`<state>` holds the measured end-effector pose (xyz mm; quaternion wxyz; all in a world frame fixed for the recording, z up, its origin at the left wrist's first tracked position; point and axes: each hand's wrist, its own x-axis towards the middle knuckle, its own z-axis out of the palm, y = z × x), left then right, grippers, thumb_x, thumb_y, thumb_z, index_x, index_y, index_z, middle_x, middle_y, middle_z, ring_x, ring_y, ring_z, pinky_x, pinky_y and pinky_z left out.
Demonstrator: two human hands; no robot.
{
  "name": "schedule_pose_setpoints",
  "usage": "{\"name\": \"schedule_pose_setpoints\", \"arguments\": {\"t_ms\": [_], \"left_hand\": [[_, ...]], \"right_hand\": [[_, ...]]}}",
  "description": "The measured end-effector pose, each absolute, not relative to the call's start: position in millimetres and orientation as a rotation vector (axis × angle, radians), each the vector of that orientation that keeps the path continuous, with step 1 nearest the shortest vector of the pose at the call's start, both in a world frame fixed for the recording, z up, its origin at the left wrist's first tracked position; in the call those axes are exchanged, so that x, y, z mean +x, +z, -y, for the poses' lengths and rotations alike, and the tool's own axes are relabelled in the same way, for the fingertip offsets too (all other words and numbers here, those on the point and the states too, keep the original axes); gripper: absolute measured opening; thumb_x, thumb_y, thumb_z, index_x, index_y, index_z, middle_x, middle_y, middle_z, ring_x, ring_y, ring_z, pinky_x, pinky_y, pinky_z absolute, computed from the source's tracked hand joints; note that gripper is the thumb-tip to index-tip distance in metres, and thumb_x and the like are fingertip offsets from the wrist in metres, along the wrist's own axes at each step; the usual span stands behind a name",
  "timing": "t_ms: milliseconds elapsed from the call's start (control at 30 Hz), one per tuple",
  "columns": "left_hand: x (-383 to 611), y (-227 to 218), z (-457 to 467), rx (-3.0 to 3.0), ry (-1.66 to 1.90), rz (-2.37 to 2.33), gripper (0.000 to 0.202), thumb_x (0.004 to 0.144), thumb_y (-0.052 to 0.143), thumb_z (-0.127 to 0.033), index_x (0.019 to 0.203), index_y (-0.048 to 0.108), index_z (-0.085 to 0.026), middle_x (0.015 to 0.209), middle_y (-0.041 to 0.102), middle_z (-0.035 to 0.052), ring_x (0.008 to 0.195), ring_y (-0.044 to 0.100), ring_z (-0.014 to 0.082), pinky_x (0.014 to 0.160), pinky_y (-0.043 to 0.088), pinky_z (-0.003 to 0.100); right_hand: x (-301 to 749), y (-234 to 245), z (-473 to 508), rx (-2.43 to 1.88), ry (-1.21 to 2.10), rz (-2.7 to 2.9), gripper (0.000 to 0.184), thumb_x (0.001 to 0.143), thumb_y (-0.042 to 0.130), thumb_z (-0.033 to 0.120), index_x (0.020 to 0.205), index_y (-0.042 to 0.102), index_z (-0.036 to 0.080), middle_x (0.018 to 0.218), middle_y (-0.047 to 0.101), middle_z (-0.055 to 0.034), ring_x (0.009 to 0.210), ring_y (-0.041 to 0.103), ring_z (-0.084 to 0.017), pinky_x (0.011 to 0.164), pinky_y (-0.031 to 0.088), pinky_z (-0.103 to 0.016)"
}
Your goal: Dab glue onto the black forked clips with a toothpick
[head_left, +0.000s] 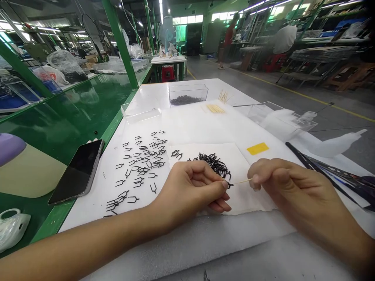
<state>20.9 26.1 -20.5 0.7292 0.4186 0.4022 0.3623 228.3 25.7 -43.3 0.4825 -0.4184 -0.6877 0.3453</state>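
My left hand (pixel 195 186) rests on the white foam sheet (pixel 205 238), thumb and forefinger pinched on a small black fork-shaped piece (pixel 229 185). My right hand (pixel 281 180) pinches a thin wooden stick (pixel 241 181) whose tip meets that black piece. Just behind the hands lies a tangled heap of black pieces (pixel 213 162) on a white sheet. To the left, several single black pieces (pixel 140 166) are spread over the white table (pixel 193 125).
A black phone (pixel 78 171) lies at the table's left edge. Clear plastic boxes (pixel 188 94) (pixel 140 113) stand farther back, one holding black parts. Wooden sticks (pixel 215 108), a yellow tag (pixel 257 148) and black rods (pixel 322 171) lie to the right. A green bench (pixel 76 109) runs alongside.
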Motion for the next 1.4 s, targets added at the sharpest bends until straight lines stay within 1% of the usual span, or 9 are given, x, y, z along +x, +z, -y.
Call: {"name": "schedule_pose_setpoints", "arguments": {"t_ms": [167,367,600,733,900,1067,1300,1400], "left_hand": [[21.3,-20.4,-27.1,0.917,0.794,-0.900,0.015,0.074,0.072,-0.005,0.067,0.060,-0.011,0.059,0.068,-0.0017,0.048,0.065,0.0050,0.049,0.054,0.008],[19.8,-21.7,-25.2,0.900,0.789,-0.892,0.015,0.072,0.073,-0.004,0.068,0.060,-0.011,0.059,0.068,-0.0019,0.050,0.066,0.0058,0.050,0.056,0.009],[21.1,-21.8,-24.3,0.909,0.785,-0.887,0.014,0.072,0.073,-0.005,0.068,0.061,-0.011,0.060,0.069,-0.0010,0.051,0.066,0.0063,0.051,0.056,0.010],[21.4,-20.6,-25.3,0.913,0.782,-0.902,0.015,0.072,0.073,-0.004,0.068,0.061,-0.011,0.060,0.069,-0.0007,0.050,0.066,0.0064,0.050,0.055,0.010],[21.2,-19.7,-26.8,0.914,0.779,-0.917,0.014,0.074,0.072,-0.005,0.067,0.061,-0.011,0.060,0.069,-0.0005,0.049,0.065,0.0060,0.050,0.054,0.009],[20.4,-20.2,-26.0,0.919,0.779,-0.906,0.013,0.073,0.072,-0.004,0.069,0.062,-0.011,0.060,0.069,-0.0011,0.050,0.066,0.0058,0.051,0.055,0.009],[20.6,-19.1,-25.9,0.901,0.777,-0.902,0.015,0.072,0.073,-0.003,0.068,0.061,-0.011,0.059,0.069,-0.0007,0.049,0.065,0.0058,0.050,0.054,0.009],[19.8,-19.3,-25.4,0.907,0.772,-0.902,0.015,0.072,0.074,-0.005,0.069,0.061,-0.011,0.060,0.069,-0.0005,0.050,0.066,0.0061,0.051,0.055,0.009]], "right_hand": [[226.5,-41.2,-24.3,-1.020,0.807,1.704,0.031,0.093,0.054,0.052,0.076,0.071,0.032,0.070,0.063,0.0002,0.069,0.062,-0.013,0.064,0.054,-0.018],[227.1,-40.0,-23.4,-1.027,0.795,1.707,0.032,0.093,0.055,0.052,0.075,0.070,0.031,0.068,0.062,0.0013,0.069,0.060,-0.011,0.063,0.052,-0.015],[225.8,-42.0,-24.6,-1.017,0.797,1.703,0.028,0.094,0.055,0.049,0.078,0.071,0.032,0.071,0.064,-0.0002,0.070,0.062,-0.015,0.062,0.053,-0.021],[224.2,-40.1,-24.9,-1.028,0.788,1.717,0.030,0.093,0.056,0.051,0.076,0.071,0.032,0.069,0.065,-0.0006,0.068,0.062,-0.015,0.059,0.053,-0.023],[225.6,-39.5,-22.1,-1.059,0.809,1.721,0.028,0.093,0.055,0.052,0.077,0.071,0.036,0.072,0.065,0.0003,0.071,0.062,-0.015,0.062,0.053,-0.022],[226.4,-41.7,-21.5,-1.061,0.832,1.711,0.026,0.093,0.055,0.053,0.078,0.071,0.038,0.073,0.064,0.0001,0.072,0.060,-0.016,0.063,0.052,-0.025],[224.6,-41.5,-24.4,-1.052,0.825,1.708,0.027,0.093,0.055,0.051,0.078,0.071,0.036,0.072,0.064,0.0003,0.071,0.060,-0.015,0.062,0.052,-0.023],[223.2,-39.4,-25.1,-1.035,0.797,1.715,0.029,0.092,0.056,0.053,0.077,0.071,0.033,0.070,0.064,-0.0003,0.069,0.061,-0.015,0.060,0.052,-0.023]]}}
